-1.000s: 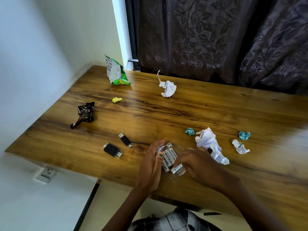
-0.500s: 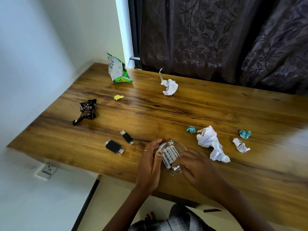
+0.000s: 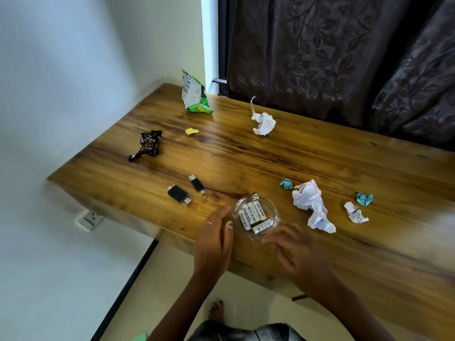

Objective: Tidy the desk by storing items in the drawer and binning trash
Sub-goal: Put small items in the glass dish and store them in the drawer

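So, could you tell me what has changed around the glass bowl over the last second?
The right hand has drawn back off the glass bowl, uncovering the batteries. The left hand stays against its left side. Bowl, USB sticks and crumpled paper stayed put.

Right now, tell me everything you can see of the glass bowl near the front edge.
The glass bowl is small, round and clear, with a thick rim. It sits upright on the wooden desk close to its near edge. Inside lie several white batteries with dark printed lettering, side by side, one lying across them at the front. The left hand rests against its left side, thumb at the rim; the right hand has fingertips at its near rim.
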`<act>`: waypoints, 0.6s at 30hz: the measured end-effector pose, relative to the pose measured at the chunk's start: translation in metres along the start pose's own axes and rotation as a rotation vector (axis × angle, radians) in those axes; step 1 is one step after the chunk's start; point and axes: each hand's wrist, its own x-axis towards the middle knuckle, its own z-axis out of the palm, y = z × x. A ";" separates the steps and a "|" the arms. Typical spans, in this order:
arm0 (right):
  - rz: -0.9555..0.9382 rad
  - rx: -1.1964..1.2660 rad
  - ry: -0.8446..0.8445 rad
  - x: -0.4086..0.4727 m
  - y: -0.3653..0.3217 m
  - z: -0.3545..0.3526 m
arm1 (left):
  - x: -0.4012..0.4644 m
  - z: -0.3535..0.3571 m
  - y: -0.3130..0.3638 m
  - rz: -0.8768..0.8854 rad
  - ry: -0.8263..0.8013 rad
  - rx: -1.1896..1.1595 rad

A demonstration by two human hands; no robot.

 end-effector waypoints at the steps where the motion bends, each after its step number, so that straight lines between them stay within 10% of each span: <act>1: 0.009 0.002 0.020 -0.006 0.001 0.000 | -0.010 -0.001 -0.002 0.056 0.008 0.053; 13: 0.191 -0.353 -0.062 -0.089 0.035 0.018 | -0.120 0.011 0.002 -0.109 -0.170 0.386; 18: 0.197 -0.392 -0.112 -0.092 0.033 0.019 | -0.178 0.031 -0.018 -0.508 -0.421 0.317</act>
